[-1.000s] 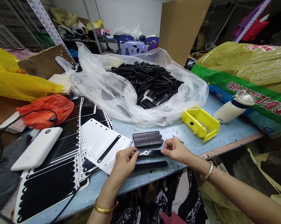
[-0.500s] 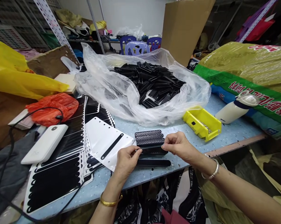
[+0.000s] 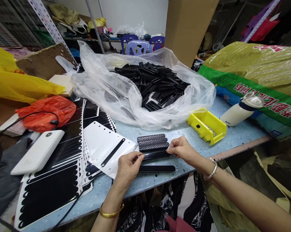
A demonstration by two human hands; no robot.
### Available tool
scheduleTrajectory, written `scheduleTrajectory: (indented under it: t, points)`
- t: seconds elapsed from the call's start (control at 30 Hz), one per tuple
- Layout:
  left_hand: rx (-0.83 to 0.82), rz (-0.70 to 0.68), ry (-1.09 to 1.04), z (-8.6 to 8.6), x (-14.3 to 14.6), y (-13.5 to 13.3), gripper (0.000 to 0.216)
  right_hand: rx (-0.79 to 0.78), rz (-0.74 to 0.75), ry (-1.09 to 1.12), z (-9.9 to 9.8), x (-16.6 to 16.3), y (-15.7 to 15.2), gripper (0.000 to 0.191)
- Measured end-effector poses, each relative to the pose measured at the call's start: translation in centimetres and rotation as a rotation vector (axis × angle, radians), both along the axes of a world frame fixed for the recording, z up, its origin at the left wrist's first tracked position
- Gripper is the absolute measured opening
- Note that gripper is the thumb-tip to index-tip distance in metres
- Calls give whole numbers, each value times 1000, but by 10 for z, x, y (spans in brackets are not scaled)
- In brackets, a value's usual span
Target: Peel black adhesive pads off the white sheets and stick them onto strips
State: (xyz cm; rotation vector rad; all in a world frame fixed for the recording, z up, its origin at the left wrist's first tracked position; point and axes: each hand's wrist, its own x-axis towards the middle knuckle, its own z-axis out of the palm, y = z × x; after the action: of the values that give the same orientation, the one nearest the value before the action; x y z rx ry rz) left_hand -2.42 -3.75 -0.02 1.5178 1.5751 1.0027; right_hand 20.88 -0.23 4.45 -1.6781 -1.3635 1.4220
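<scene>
A glossy black strip (image 3: 157,155) is stretched between my two hands, just in front of a row of black perforated pieces (image 3: 153,142). My left hand (image 3: 129,166) pinches its left end between thumb and fingers. The right end sits in the closed thumb and fingertips of my right hand (image 3: 181,149). Nearer the table edge, below the strip, lies a smooth black bar (image 3: 157,169). To the left, a white backing sheet (image 3: 109,137) with a line of holes carries a single thin black strip (image 3: 113,152).
A clear plastic bag (image 3: 101,96) full of black plastic pieces (image 3: 155,80) spreads behind my hands. A yellow bin (image 3: 193,124) with small parts and a white bottle (image 3: 239,112) stand right. Stacked black strip sheets (image 3: 51,193) and a white power bank (image 3: 37,153) lie left.
The strip between my hands has tilted and now shows its shiny face. Both hands keep their pinch. The whole view has shifted slightly.
</scene>
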Motion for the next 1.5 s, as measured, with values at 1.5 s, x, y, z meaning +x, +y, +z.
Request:
scheduleTrajectory:
  t: [1.5]
  points:
    - [3,-20,20,-2,-2,1,27,23,-20,-29,-8,0,4,17]
